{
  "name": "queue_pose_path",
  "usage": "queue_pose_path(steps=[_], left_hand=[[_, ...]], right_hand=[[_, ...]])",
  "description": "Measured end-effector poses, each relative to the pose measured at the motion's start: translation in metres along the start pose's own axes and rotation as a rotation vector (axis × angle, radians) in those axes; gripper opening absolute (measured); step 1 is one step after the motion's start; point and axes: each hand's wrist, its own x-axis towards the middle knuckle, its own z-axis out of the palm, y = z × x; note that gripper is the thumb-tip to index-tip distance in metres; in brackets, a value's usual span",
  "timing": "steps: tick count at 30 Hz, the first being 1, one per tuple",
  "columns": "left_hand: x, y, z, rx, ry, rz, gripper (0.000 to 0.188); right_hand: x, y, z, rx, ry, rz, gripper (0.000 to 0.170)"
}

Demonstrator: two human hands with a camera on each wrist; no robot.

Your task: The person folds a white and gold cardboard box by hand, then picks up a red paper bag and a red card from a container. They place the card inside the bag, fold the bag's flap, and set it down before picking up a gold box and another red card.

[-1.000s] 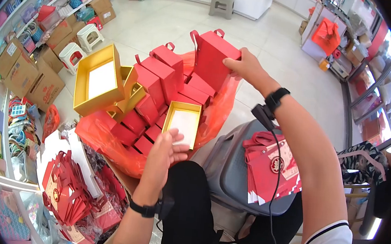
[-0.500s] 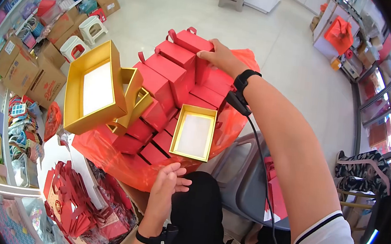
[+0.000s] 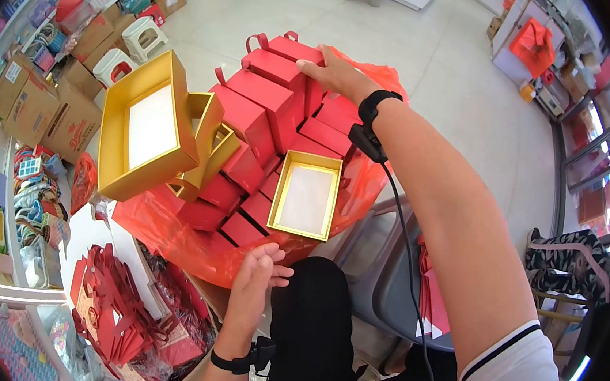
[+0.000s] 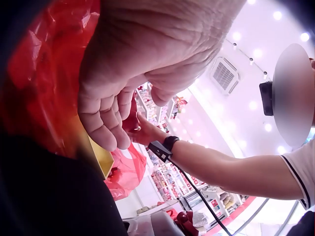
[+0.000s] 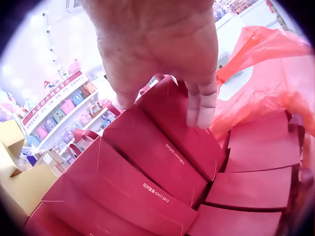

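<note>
My right hand (image 3: 338, 76) grips the end of a red box (image 3: 300, 49) with a ribbon loop, at the far end of a row of like boxes (image 3: 259, 98). In the right wrist view, thumb and fingers lie on either side of this far box (image 5: 184, 132). My left hand (image 3: 252, 281) hovers by the near edge of the red plastic bag (image 3: 168, 243), fingers loosely bent and holding nothing. Just beyond it, a gold tray (image 3: 336, 193) with a white bottom lies on the red boxes.
Several gold trays (image 3: 114, 128) are stacked at the left of the bag. Red paper bags (image 3: 113, 312) lie in a carton at lower left. A grey stool (image 3: 387, 287) with red bags on it stands at right. Cardboard boxes (image 3: 70, 116) and white stools (image 3: 143, 37) stand beyond.
My right hand has brought the red box down and left, from raised above the others into line with the row. The left hand has drawn slightly back from the gold tray.
</note>
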Motion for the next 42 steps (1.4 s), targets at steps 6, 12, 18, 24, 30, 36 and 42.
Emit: queue_pose_path(steps=[6,12,18,24,30,36,42], left_hand=[[-0.010,0.017,0.003,0.056,-0.032,0.037,0.048],[-0.018,0.014,0.036,0.175,-0.195,0.064,0.042],[-0.033,0.020,0.098,0.377,-0.381,0.182,0.035],[-0.021,0.009,0.159,0.670,-0.437,0.567,0.031],[-0.007,0.006,0.200,1.079,-0.283,0.824,0.045],[-0.009,0.008,0.214,1.290,-0.235,0.933,0.045],[-0.007,0.014,0.219,1.175,-0.233,0.695,0.035]], right_hand=[[-0.037,-0.013,-0.026,0.022,0.000,0.012,0.096],[-0.124,-0.040,-0.075,0.187,-0.018,0.007,0.086],[-0.317,-0.066,-0.133,0.048,-0.124,-0.028,0.066],[-0.491,0.048,-0.108,-0.214,0.255,-0.015,0.042],[-0.558,0.085,-0.033,-0.303,0.467,-0.135,0.052],[-0.565,0.087,-0.014,-0.320,0.544,-0.152,0.058],[-0.568,0.090,-0.012,-0.256,0.574,-0.156,0.054]])
